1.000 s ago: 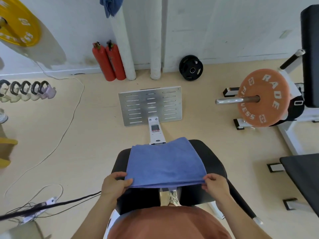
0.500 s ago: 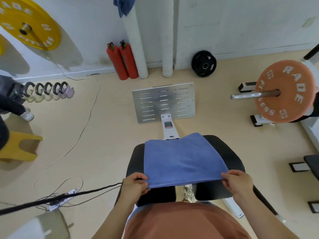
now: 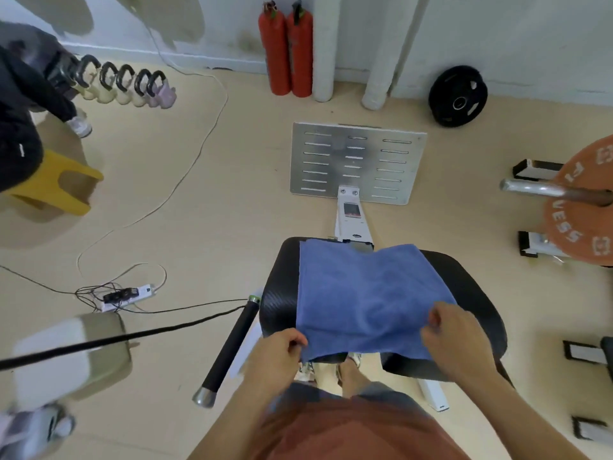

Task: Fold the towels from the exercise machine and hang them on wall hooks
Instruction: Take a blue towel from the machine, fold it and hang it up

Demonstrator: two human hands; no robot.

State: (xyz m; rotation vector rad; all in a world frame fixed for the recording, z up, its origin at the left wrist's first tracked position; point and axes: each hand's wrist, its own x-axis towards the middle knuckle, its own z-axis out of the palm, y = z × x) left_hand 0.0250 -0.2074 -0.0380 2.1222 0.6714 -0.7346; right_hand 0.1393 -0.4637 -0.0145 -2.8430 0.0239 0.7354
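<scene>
A folded blue towel (image 3: 368, 293) lies flat on the black padded seat (image 3: 278, 293) of the exercise machine. My left hand (image 3: 278, 356) pinches the towel's near left corner at the seat's front edge. My right hand (image 3: 457, 343) rests on top of the towel's near right part, with fingers curled into the cloth. The machine's slotted metal footplate (image 3: 356, 161) stands beyond the seat. No wall hooks are in view.
Two red fire extinguishers (image 3: 287, 48) and white pipes stand at the far wall, with a black weight plate (image 3: 457, 96) beside them. An orange plate on a bar (image 3: 580, 200) is at right. Kettlebells (image 3: 126, 84), a yellow stool (image 3: 56, 184), a seated person and a power strip (image 3: 127, 295) are at left.
The camera has tilted down and shifted, so the wall towel and yellow plate left the view. My right hand moved from the towel's right edge onto its top, bunching the cloth.
</scene>
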